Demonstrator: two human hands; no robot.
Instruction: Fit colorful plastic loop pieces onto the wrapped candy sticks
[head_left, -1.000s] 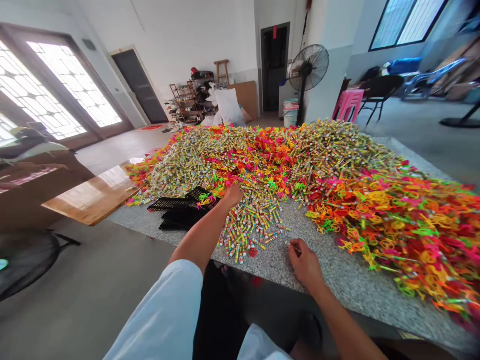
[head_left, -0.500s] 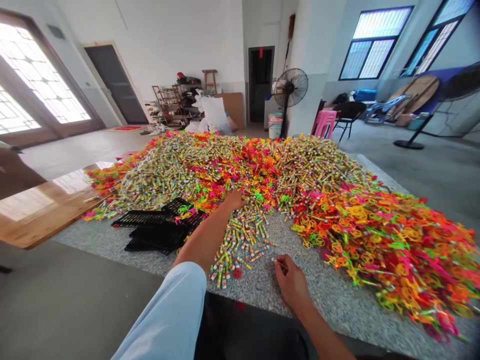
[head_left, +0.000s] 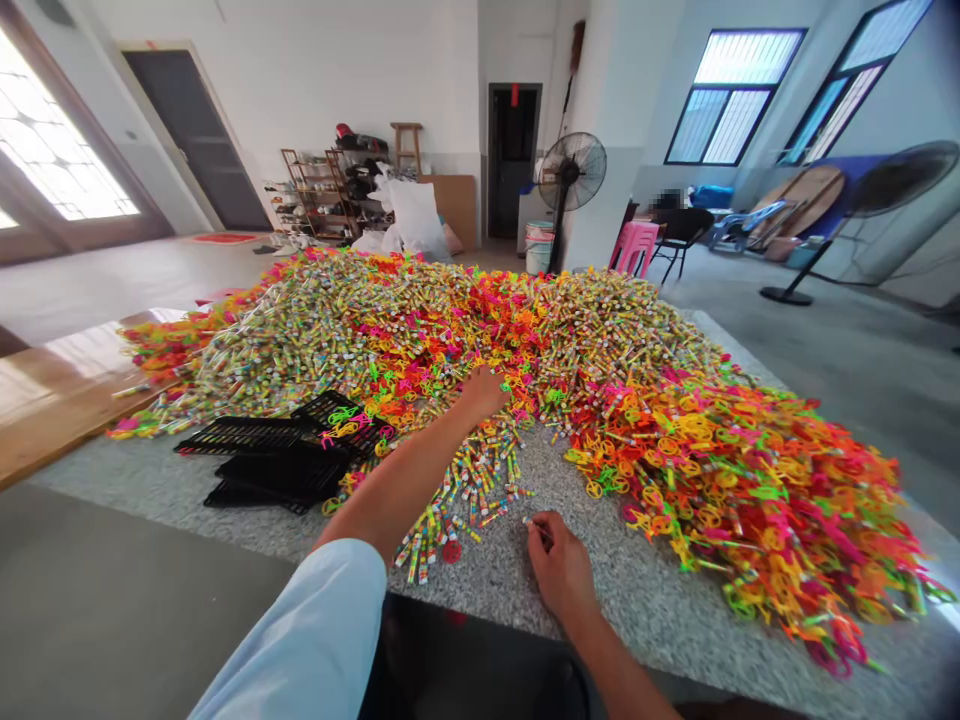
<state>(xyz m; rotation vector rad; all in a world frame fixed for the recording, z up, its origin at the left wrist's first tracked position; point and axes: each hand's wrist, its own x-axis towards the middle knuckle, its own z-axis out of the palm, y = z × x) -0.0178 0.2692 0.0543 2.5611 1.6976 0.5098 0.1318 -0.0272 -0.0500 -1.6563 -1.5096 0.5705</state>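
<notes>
My left hand [head_left: 484, 394] stretches far forward to the inner edge of a heap of bright plastic pieces [head_left: 420, 375], many ring-shaped. Its fingertips are hard to see against the heap. Under and in front of that arm lies a spread of small printed tubes [head_left: 466, 495] with white ends, and a red ring piece [head_left: 451, 552] beside them. My right hand [head_left: 559, 565] rests near the front of the stone tabletop [head_left: 495, 575]. Its fingers are closed in a pinch, with a small pale tip showing at the thumb; what it belongs to is unclear.
Black plastic baskets [head_left: 281, 465] lie stacked at left. A large pile of coloured pieces [head_left: 757, 480] covers the right side. Heaps of tubes [head_left: 300, 320] stand at the back. Beyond the table are a standing fan [head_left: 571, 172], pink stools [head_left: 636, 245] and a shoe rack [head_left: 322, 195].
My left hand has shifted to the right along the edge of the heap. My right hand keeps its pinch in nearly the same place. The view has turned slightly right.
</notes>
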